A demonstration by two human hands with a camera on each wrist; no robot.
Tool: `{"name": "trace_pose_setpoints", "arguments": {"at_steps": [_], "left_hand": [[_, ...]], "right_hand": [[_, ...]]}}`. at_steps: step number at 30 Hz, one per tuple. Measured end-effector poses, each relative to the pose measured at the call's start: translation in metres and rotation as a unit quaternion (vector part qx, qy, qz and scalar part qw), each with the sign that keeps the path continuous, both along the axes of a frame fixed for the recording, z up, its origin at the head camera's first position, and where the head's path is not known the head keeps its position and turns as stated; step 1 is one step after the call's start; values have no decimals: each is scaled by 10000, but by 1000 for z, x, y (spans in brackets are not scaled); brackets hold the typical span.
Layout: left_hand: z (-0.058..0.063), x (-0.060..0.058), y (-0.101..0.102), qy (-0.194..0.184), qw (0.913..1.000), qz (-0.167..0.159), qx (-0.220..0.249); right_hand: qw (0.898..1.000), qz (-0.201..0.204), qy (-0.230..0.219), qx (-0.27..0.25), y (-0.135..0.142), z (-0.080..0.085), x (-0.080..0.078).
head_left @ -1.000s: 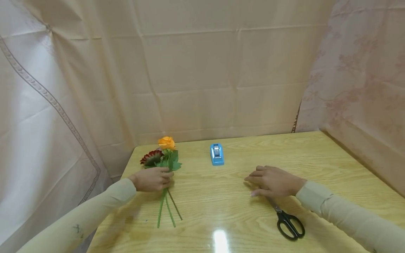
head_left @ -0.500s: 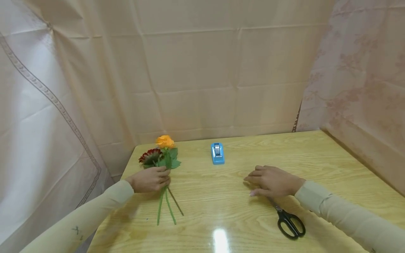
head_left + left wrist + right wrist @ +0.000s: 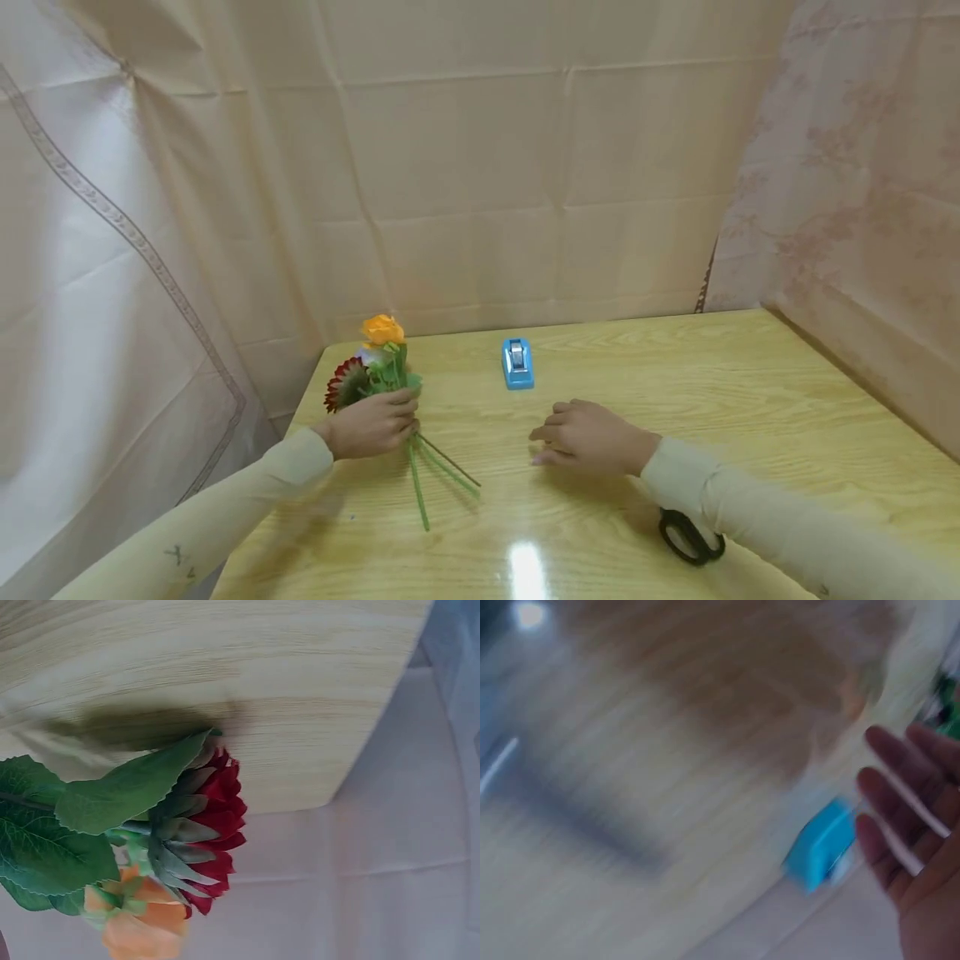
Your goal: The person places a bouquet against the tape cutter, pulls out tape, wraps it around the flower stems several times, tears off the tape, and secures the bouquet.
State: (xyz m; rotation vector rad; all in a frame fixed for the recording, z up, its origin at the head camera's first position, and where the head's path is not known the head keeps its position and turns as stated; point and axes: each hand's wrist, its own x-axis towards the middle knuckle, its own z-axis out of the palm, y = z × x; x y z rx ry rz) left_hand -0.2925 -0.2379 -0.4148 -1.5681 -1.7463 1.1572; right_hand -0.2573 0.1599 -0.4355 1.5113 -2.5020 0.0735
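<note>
My left hand (image 3: 375, 423) grips a small bunch of flowers by the stems, at the left of the table. An orange flower (image 3: 384, 330) tops the bunch, with a dark red flower (image 3: 347, 383) beside it and a pale purple one (image 3: 369, 356) partly hidden between. Below the hand the green stems (image 3: 418, 487) fan out toward the lower right. In the left wrist view the red flower (image 3: 206, 832) and green leaves (image 3: 120, 787) show close up. My right hand (image 3: 592, 435) hovers over the middle of the table, fingers loosely bent, holding nothing.
A blue tape dispenser (image 3: 517, 364) stands near the table's back edge, between the hands. Black-handled scissors (image 3: 690, 537) lie at the front right, partly covered by the right sleeve. Cloth curtains (image 3: 465, 167) hang behind and on both sides.
My right hand has moved left, off the scissors' blades. The left hand has shifted slightly right and turned the bunch, so the stems now swing rightward and the flower heads lean left.
</note>
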Motion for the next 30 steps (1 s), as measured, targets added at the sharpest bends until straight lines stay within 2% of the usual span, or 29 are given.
{"name": "trace_pose_setpoints", "arguments": {"at_steps": [3, 7, 9, 12, 15, 19, 23, 27, 28, 30], "left_hand": [[1, 5, 7, -59, 9999, 26, 96], [2, 12, 16, -4, 9997, -62, 247], [3, 14, 20, 70, 9995, -77, 291], [4, 15, 23, 133, 9995, -28, 279], [6, 16, 25, 183, 9996, 61, 217], [8, 18, 27, 181, 9995, 187, 154], [12, 19, 29, 54, 9993, 265, 270], [13, 20, 29, -185, 9977, 340, 553], [12, 20, 29, -247, 9972, 345, 619], [10, 20, 28, -362, 9961, 330, 739]], "right_hand": [[9996, -109, -263, 41, -30, -4, 11], [9945, -383, -968, -135, -57, -5, 25], [9865, -565, -1490, -367, -65, -3, 29], [9694, -800, -2195, -754, -73, 0, 32], [9578, -940, -2540, -957, -79, 2, 35], [9602, -1108, -2381, -953, -86, 2, 41], [9689, -1463, -1847, -758, -92, 1, 48], [9765, -1649, -1299, -489, -95, -1, 51], [9767, -1665, -1267, -482, -96, -2, 52], [9722, -1714, -1482, -595, -96, -2, 53]]}}
